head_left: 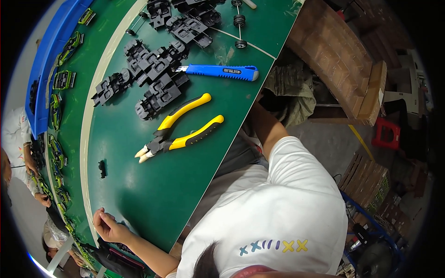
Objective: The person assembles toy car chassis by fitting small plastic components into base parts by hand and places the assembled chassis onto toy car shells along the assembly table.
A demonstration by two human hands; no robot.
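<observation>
1. A small knobbly black plastic part (102,169) lies by itself on the green tabletop (139,190), ahead of the left fingertips and apart from them.
2. The left hand (110,228) is over the near end of the tabletop, its fingers loosely curled inward. Nothing shows in them, though I can't tell whether the tips meet or hide something tiny.
3. The right forearm (265,125) drops out of sight past the table edge; the right hand is hidden, so its fingers I can't judge.
4. To me it looks like a pause between handlings. Taking up the part would call for the left fingers to reach forward, spread and pinch.
5. Beyond and right of those fingers lie yellow-and-black-handled metal pliers (160,145), handles spread.
6. Farther out from the fingers are clustered black plastic toy-car chassis (150,65), with a blue plastic-bodied utility knife (220,71) beside them.
7. Forward and left of the fingers runs a row of green-and-black toy cars (64,79).
</observation>
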